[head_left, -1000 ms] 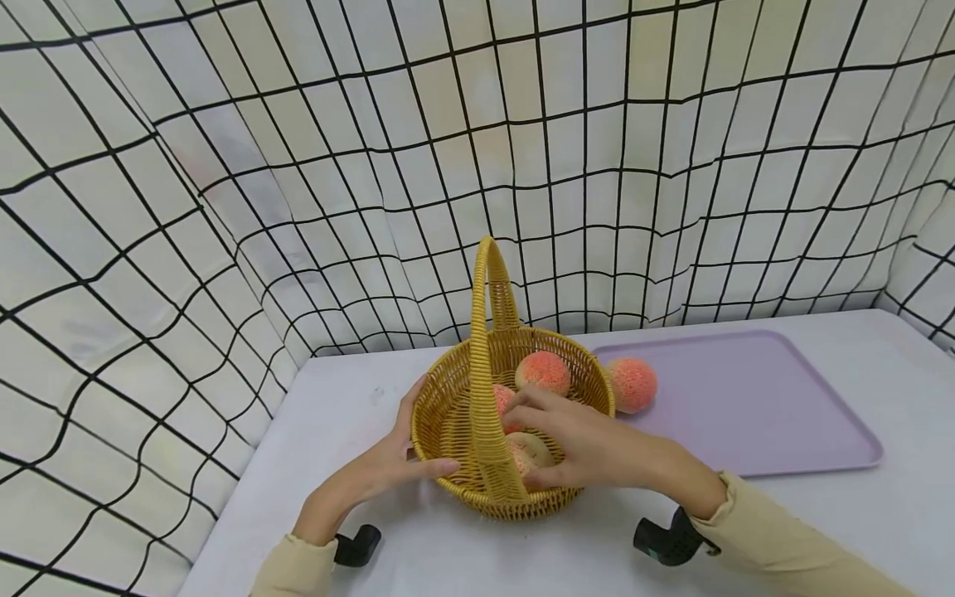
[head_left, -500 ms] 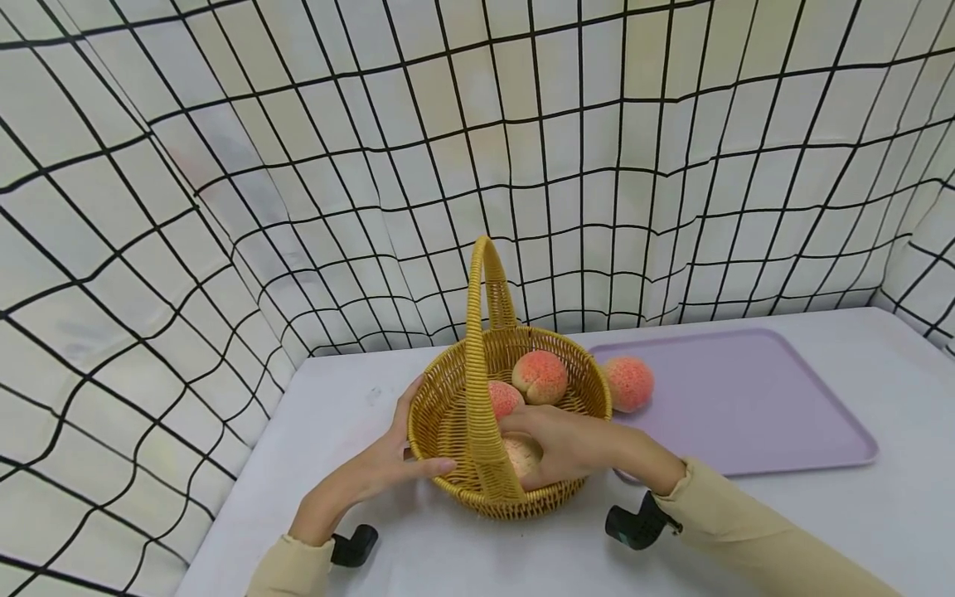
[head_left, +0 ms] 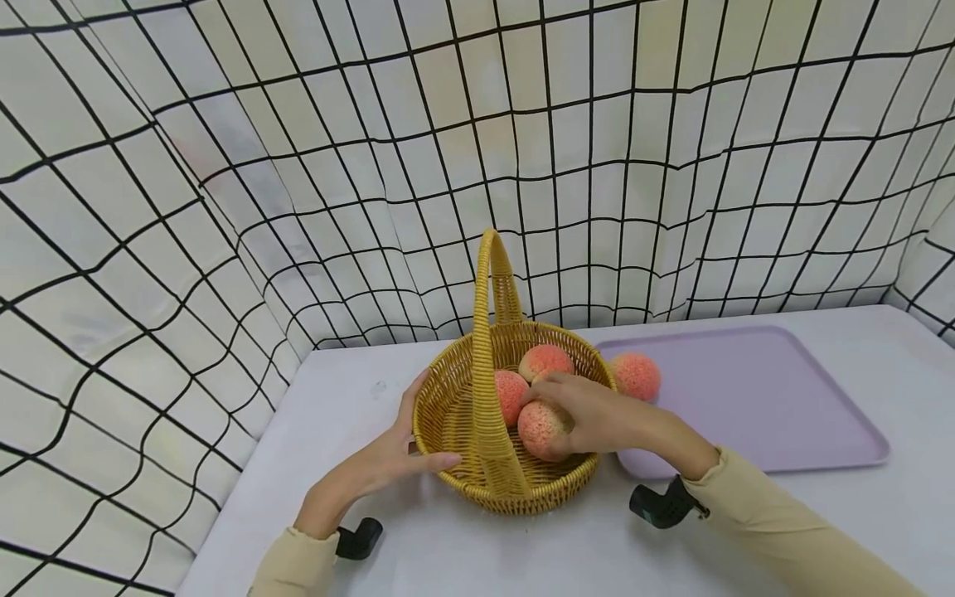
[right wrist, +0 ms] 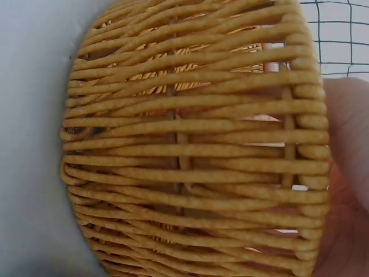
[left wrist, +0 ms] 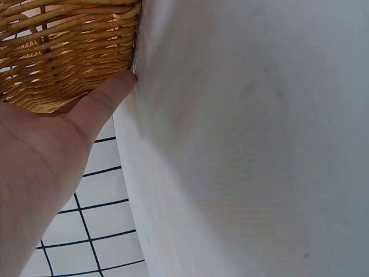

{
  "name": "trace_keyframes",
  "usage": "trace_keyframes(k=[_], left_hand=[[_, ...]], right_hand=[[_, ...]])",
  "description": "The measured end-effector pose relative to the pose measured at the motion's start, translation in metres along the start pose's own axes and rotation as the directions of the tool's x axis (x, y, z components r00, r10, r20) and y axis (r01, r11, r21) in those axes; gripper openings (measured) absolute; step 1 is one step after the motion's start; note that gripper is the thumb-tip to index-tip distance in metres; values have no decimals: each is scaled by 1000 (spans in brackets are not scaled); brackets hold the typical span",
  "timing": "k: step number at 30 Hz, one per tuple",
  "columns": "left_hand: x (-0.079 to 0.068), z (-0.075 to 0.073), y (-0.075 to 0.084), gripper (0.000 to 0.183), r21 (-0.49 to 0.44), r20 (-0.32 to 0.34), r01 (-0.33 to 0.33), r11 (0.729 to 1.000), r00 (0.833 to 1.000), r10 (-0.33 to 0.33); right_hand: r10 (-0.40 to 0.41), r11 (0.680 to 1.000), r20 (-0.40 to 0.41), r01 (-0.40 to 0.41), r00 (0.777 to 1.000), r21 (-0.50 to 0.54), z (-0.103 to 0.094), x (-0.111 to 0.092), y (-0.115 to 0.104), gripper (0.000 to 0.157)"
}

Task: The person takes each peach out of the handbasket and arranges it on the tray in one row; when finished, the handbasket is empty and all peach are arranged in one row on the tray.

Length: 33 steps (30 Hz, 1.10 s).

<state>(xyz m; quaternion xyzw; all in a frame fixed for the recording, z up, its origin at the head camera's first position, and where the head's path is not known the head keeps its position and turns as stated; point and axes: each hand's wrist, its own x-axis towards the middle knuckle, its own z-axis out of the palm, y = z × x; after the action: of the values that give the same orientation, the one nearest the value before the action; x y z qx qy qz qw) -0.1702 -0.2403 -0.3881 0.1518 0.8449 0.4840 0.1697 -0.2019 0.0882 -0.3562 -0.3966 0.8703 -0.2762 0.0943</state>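
Observation:
A yellow woven basket (head_left: 488, 452) with a tall arched handle stands on the table. My left hand (head_left: 388, 456) holds its left side, the thumb stretched along the front near the rim; in the left wrist view a digit touches the basket's lower wall. Reaching over the right rim, my right hand (head_left: 589, 414) grips a pink-speckled toy peach (head_left: 543, 431) inside. Two more peaches lie in there, a left peach (head_left: 511, 396) partly behind the handle and a back peach (head_left: 546, 360). Basket weave (right wrist: 190, 138) hides most of the right hand in the right wrist view.
A light purple tray (head_left: 746, 398) lies to the right on the white table (head_left: 582, 547). Another peach (head_left: 637, 376) sits on its left end, close against the basket. Black netting (head_left: 418, 207) over white cloth rises behind and to the left.
My right hand has shifted the gripped peach slightly up and right within the basket, and its pink side now shows instead of the pale one. My left hand stays on the basket.

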Motion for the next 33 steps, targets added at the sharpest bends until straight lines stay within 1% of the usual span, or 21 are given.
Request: trace_keyframes(k=[3, 5, 7, 10, 13, 15, 18, 20, 22, 24, 28, 30, 33], left_hand=[[0, 0, 0, 125, 1, -2, 7, 1000, 1000, -7], [0, 0, 1, 125, 0, -4, 8, 1000, 1000, -8], [-1, 0, 2, 125, -2, -4, 8, 1000, 1000, -8], [-1, 0, 2, 125, -3, -3, 2, 1000, 1000, -2], [-1, 0, 1, 125, -4, 0, -2, 1000, 1000, 2], [-1, -1, 0, 124, -7, 3, -2, 1000, 1000, 2], [0, -1, 0, 124, -9, 7, -2, 1000, 1000, 2], [0, -1, 1, 124, -7, 6, -1, 1000, 1000, 1], [0, -1, 1, 125, -1, 5, 4, 1000, 1000, -4], [0, -1, 1, 125, 2, 1, 9, 1000, 1000, -9], [0, 0, 1, 125, -6, 3, 12, 1000, 1000, -12], [0, 0, 1, 125, -10, 4, 9, 1000, 1000, -9], [0, 0, 1, 125, -11, 6, 2, 1000, 1000, -2]], right_hand=[[1, 1000, -12, -1, 1000, -24, 1, 0, -1, 47], [0, 998, -23, -1, 1000, -62, 3, 0, -3, 47], [-3, 994, -35, -1, 999, -111, 4, 1, -5, 49], [5, 985, -40, -12, 999, -171, 4, 1, -8, 56], [-1, 977, -41, -8, 999, -213, 3, 2, -9, 57], [-21, 970, -44, 10, 999, -242, 3, 2, -10, 57], [-62, 961, -78, 39, 995, -274, 3, 1, -10, 56], [-74, 963, -128, 38, 989, -266, 2, -1, -9, 58], [-77, 976, -199, 33, 977, -214, -1, -4, -9, 58], [-70, 991, -271, 36, 960, -128, -8, -10, -10, 62], [-89, 996, -399, 94, 913, -7, -33, -29, -11, 64], [-97, 993, -444, 114, 891, 11, -49, -41, -10, 65], [-100, 993, -508, 117, 856, 1, -70, -60, -2, 67]])
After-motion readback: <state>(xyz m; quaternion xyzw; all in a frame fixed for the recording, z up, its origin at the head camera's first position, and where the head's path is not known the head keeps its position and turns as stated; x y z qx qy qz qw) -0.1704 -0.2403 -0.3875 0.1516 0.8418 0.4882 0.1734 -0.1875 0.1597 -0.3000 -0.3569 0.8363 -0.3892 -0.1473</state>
